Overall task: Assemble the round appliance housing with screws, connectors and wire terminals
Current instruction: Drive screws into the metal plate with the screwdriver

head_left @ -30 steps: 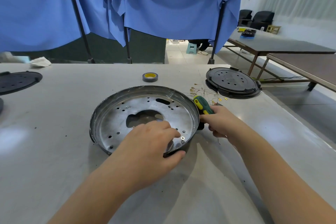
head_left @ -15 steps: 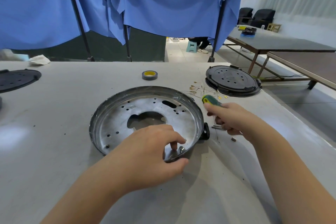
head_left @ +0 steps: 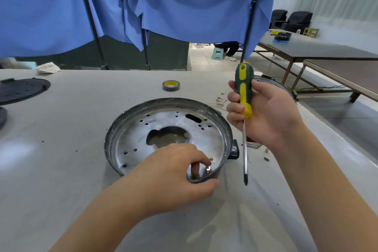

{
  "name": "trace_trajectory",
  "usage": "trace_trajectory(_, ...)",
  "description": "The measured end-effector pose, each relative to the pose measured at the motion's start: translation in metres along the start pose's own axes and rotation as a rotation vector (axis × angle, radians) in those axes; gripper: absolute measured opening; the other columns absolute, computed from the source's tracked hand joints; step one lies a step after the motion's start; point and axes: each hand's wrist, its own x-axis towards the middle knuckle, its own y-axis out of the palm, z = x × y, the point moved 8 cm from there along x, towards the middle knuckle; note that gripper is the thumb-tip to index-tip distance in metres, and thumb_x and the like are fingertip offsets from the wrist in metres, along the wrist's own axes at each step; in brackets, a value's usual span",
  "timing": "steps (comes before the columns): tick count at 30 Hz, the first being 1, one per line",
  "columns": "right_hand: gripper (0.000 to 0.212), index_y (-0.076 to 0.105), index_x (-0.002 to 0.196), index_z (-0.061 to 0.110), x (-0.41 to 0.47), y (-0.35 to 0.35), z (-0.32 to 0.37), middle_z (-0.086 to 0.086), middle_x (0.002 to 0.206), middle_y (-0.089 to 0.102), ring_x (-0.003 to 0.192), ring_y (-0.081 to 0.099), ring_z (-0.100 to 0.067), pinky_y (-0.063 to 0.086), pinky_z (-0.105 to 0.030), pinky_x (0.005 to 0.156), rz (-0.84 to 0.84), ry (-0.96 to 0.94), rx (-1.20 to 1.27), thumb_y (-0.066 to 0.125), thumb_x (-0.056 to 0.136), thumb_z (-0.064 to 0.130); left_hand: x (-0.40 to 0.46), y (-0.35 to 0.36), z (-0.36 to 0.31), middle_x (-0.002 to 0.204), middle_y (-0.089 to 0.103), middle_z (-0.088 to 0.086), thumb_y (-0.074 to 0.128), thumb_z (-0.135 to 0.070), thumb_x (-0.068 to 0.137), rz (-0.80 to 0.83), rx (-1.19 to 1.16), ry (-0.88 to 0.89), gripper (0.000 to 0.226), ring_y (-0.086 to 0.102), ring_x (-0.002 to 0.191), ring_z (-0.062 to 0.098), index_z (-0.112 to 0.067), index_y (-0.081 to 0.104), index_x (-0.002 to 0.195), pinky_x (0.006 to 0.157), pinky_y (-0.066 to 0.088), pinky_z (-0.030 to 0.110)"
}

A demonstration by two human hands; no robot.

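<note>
- I am holding the housing (head_left: 167, 135) steady on the table (head_left: 71, 129) with my left hand (head_left: 173, 174): thumb outside the near rim, fingers curled over into the pan.
- My fingertips (head_left: 195, 170) are sitting just beside a small screw (head_left: 208, 169) that is standing upright near the rim; I cannot tell whether they are touching it.
- My right hand (head_left: 266, 112) is gripping the screwdriver (head_left: 243, 112) with fingers wrapped round the handle, shaft pointing down, tip hanging outside the pan, just right of the rim.
- The tip is not on the screw yet, so I am judging the risks from here:
- Bringing the blade in at a slant may be knocking the screw over, since it looks only loosely seated.
- My fingers are crowding the screw, so a slipping tip could be jabbing them.
- Pressing near the rim may be tipping or sliding the pan if my thumb lets go.
- A second screw (head_left: 211, 158) is lying loose in the pan nearby, and more bits (head_left: 266, 154) are lying on the table to the right; a nudge could be scattering them.
</note>
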Motion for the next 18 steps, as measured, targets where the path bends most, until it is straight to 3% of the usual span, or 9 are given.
trace_trajectory(6,0.022,0.046,0.112,0.01,-0.001,0.034,0.024,-0.003,0.077,0.054,0.061,0.05,-0.012,0.047,-0.025,0.059,0.046,-0.164,-0.054,0.033,0.103,0.024,-0.001,0.002,0.003,0.084,0.055,-0.025,0.061,-0.05,0.082,0.02,0.001,-0.009,0.034,0.045,0.08,-0.018,-0.04,0.063,0.115,0.066,0.033,0.004)
trace_trajectory(11,0.018,0.05,0.108,0.005,0.005,0.064,0.029,-0.007,0.08,0.06,0.064,0.064,-0.016,0.06,-0.033,0.07,0.08,-0.24,-0.341,0.037,0.103,0.016,0.0,0.004,0.005,0.075,0.057,-0.022,0.06,-0.047,0.083,0.033,-0.024,-0.045,0.036,0.052,0.068,-0.007,-0.04,0.062,0.118,0.057,0.036,0.011)
trace_trajectory(13,0.016,0.05,0.107,0.004,0.005,0.07,0.021,-0.008,0.079,0.061,0.064,0.066,-0.018,0.059,-0.037,0.074,0.119,-0.239,-0.379,0.037,0.103,0.013,0.0,0.004,0.005,0.07,0.057,-0.016,0.059,-0.05,0.082,0.031,0.008,-0.054,0.023,0.052,0.066,-0.002,-0.036,0.065,0.099,0.058,0.042,0.019)
trace_trajectory(15,0.017,0.048,0.113,0.004,0.006,0.072,0.013,-0.007,0.08,0.061,0.066,0.066,-0.018,0.059,-0.038,0.076,0.142,-0.227,-0.429,0.038,0.103,0.013,0.0,0.002,0.003,0.067,0.056,-0.011,0.057,-0.051,0.081,0.021,0.047,-0.052,0.02,0.051,0.064,0.004,-0.034,0.056,0.072,0.056,0.043,0.022)
trace_trajectory(18,0.022,0.046,0.121,0.003,0.006,0.072,0.008,-0.007,0.08,0.062,0.069,0.066,-0.019,0.059,-0.038,0.077,0.152,-0.223,-0.484,0.037,0.103,0.012,0.001,0.003,0.0,0.066,0.054,-0.011,0.056,-0.052,0.08,0.039,0.066,-0.053,0.019,0.05,0.064,0.006,-0.049,0.048,0.062,0.053,0.038,0.02)
